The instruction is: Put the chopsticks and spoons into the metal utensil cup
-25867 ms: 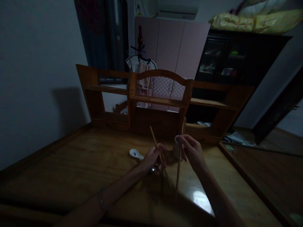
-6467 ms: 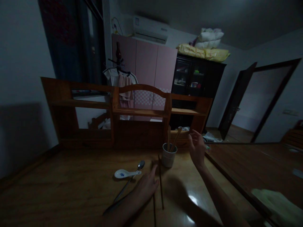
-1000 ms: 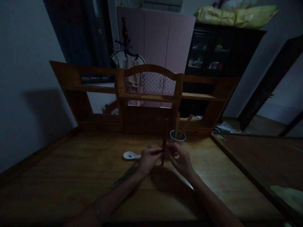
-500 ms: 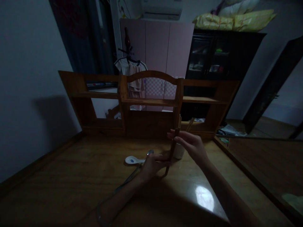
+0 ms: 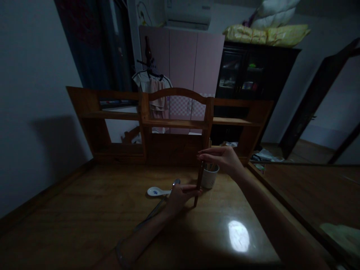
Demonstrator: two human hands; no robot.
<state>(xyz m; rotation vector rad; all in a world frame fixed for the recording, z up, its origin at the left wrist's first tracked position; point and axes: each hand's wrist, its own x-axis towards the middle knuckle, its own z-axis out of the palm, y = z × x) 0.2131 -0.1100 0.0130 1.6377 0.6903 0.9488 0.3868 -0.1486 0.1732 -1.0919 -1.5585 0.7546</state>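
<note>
Dark brown chopsticks (image 5: 200,176) stand nearly upright over the table, tilted a little; how many there are I cannot tell. My left hand (image 5: 181,195) pinches them near the lower part. At their top end, the fingertips of my right hand (image 5: 221,157) are closed on them. Just behind them is a white cup (image 5: 209,177) with more chopsticks standing in it, partly hidden by my right hand. Left of my left hand lies a white spoon (image 5: 156,191) with a blue mark. A long-handled metal spoon (image 5: 176,182) lies beside it, partly covered by my left hand and forearm.
A wooden shelf unit (image 5: 174,123) runs along the back of the wooden table (image 5: 92,210). A raised wooden edge (image 5: 275,198) borders the right side. Beyond stand a pink wardrobe (image 5: 182,63), a dark cabinet (image 5: 236,75) and hanging clothes (image 5: 154,86).
My right hand has come down slightly along the chopsticks, which now show less above its fingers. More of the cup is visible. The camera view has shifted a little.
</note>
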